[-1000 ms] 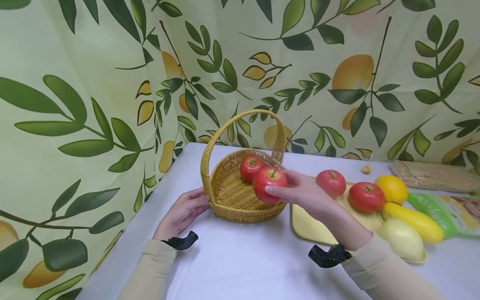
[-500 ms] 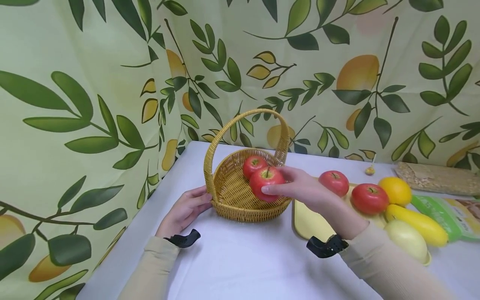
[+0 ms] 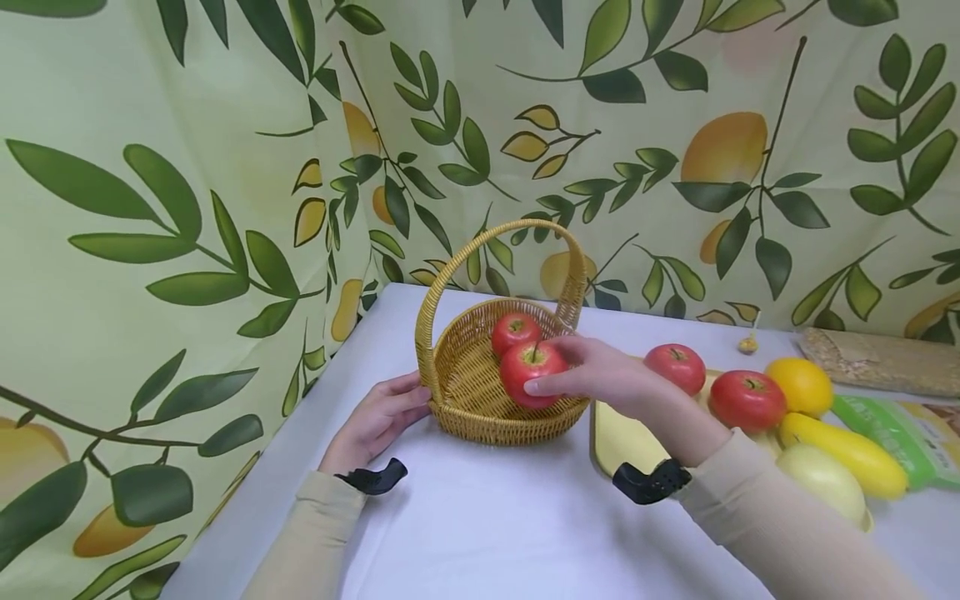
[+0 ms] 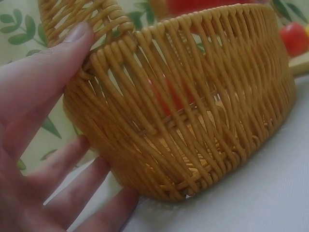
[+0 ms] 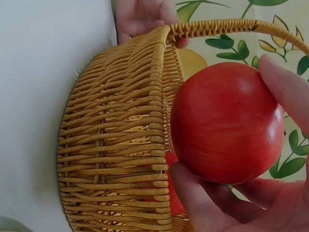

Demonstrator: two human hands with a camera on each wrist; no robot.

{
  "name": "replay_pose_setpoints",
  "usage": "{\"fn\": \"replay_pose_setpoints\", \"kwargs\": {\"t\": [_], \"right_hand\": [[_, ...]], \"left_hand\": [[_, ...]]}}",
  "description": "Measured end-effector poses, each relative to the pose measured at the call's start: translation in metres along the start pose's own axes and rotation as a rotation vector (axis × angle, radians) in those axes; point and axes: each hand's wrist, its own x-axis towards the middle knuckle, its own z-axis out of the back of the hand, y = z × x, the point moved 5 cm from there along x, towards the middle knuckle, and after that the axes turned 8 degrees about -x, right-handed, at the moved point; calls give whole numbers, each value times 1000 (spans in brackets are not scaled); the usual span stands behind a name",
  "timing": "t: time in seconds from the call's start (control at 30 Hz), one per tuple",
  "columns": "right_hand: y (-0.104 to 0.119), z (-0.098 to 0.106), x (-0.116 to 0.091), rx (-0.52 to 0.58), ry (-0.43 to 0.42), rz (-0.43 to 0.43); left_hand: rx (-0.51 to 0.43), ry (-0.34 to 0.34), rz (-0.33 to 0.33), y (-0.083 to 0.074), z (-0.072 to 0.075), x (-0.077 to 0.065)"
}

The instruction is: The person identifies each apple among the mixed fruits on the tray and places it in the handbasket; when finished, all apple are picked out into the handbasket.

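Observation:
A woven wicker basket (image 3: pixel 510 429) with a tall arched handle stands on the table. In the head view my right hand (image 3: pixel 600 371) holds a red apple (image 3: pixel 532 375) over its front right part. The right wrist view shows thumb and fingers around this apple (image 5: pixel 227 123), close over the basket's rim (image 5: pixel 159 96). Another red apple (image 3: pixel 515 331) sits inside, toward the back. My left hand (image 3: pixel 382 417) touches the basket's left side. In the left wrist view its thumb lies at the handle's base and its extended fingers (image 4: pixel 77 188) rest against the outer wall (image 4: pixel 193 106).
Right of the basket, a yellow tray (image 3: pixel 626 437) bears red apples (image 3: pixel 747 400). Nearby lie an orange (image 3: pixel 801 386), a long yellow fruit (image 3: pixel 843 454), a pale yellow fruit (image 3: pixel 821 483), a green packet (image 3: pixel 892 429) and a brown package (image 3: pixel 885 358). A leaf-patterned cloth (image 3: pixel 637 167) hangs behind.
My right hand has shifted slightly left with the apple, farther over the basket. My left hand stays at the basket's side. The whole head view has drifted a little.

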Motion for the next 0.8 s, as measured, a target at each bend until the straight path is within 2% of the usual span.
{"fn": "replay_pose_setpoints", "kwargs": {"t": [0.27, 0.6, 0.8], "right_hand": [[2, 1, 6, -95, 48, 9], [6, 1, 17, -106, 111, 18], [5, 1, 18, -129, 153, 24]], "left_hand": [[19, -16, 5, 1, 0, 1], [31, -3, -5, 1, 1, 2], [22, -22, 11, 1, 0, 2]]}}
